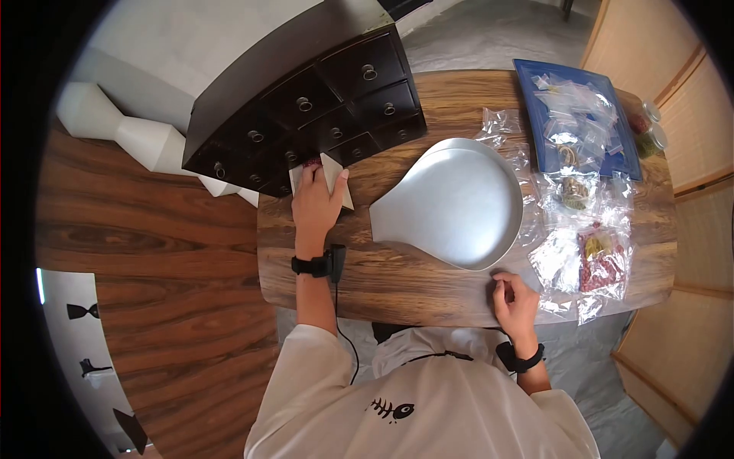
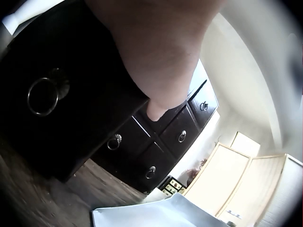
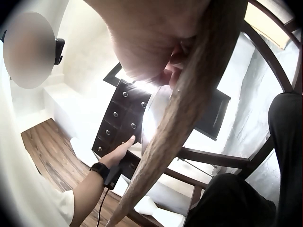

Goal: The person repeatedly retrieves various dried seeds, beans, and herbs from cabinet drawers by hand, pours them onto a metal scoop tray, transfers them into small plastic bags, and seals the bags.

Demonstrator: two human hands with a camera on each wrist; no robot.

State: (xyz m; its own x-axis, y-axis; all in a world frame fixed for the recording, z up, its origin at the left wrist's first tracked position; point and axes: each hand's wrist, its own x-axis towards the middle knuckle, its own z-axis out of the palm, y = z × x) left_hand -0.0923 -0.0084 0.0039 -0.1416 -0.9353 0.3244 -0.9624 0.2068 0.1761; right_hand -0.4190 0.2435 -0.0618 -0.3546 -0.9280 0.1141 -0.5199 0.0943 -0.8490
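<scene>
Head view: left hand (image 1: 315, 205) reaches into drawer (image 1: 331, 167).

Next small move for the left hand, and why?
Probably close the left hand on some of the dark red contents and lift straight up out of the pulled-out drawer. Its fingers already reach into the drawer at those contents, and the metal pan beside it lies bare, seemingly ready to receive them. Whether the fingertips already grip anything isn't visible.
</scene>
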